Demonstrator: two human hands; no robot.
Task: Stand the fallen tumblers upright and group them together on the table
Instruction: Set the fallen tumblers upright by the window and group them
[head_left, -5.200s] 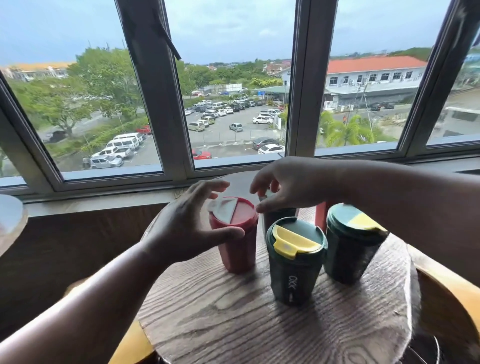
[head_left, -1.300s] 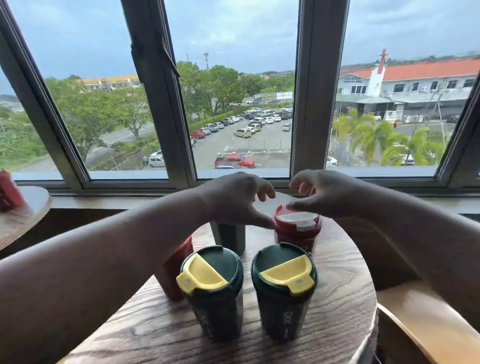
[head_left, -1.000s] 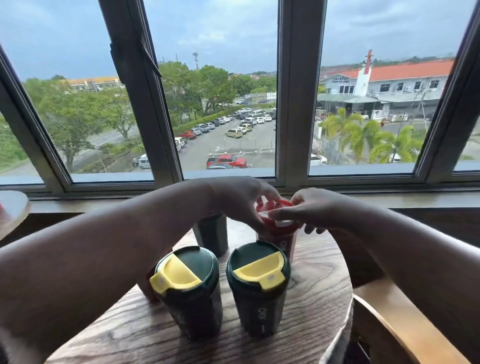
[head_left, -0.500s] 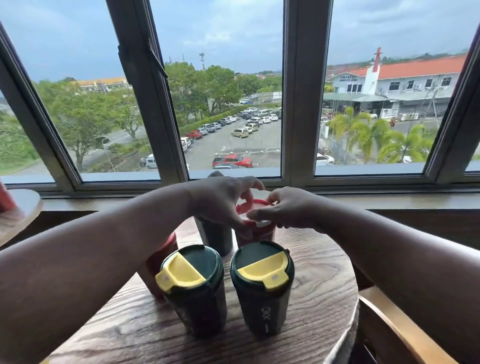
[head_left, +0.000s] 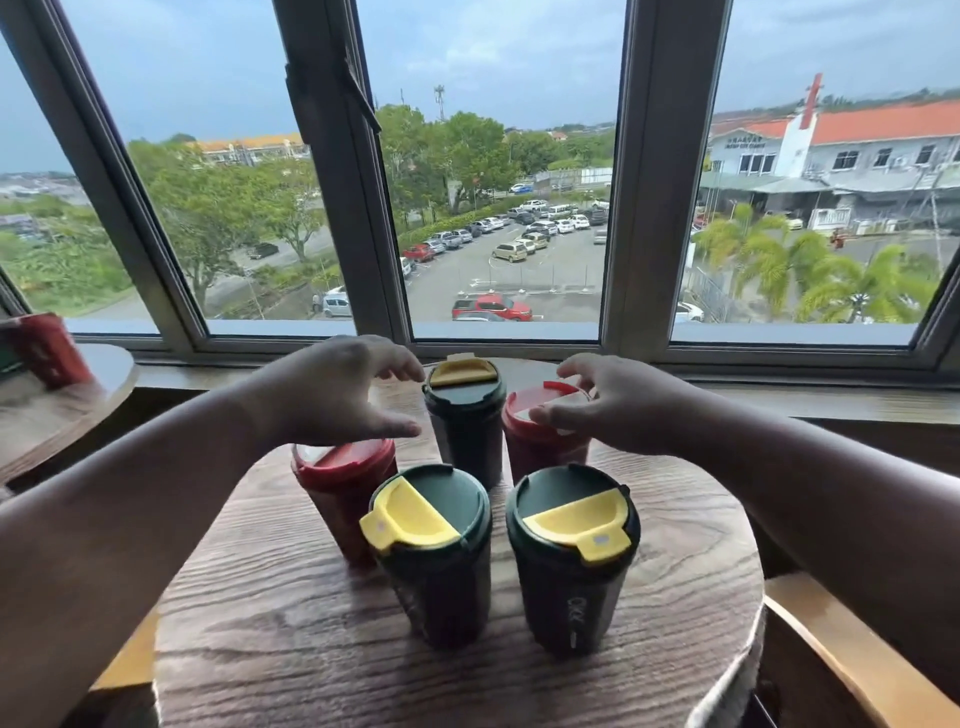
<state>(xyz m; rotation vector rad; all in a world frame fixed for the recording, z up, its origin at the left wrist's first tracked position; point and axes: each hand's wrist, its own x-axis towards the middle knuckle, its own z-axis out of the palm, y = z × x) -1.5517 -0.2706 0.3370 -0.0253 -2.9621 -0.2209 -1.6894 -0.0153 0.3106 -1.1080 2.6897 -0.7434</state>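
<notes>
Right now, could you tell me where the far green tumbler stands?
The far green tumbler stands upright at the back of the table, near the window, directly left of the back red tumbler.

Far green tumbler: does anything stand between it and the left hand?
Nothing visible does. The left hand hovers open just left of the far green tumbler, with only a bare gap between its fingers and the lid. The red tumbler stands lower, under the hand.
</notes>
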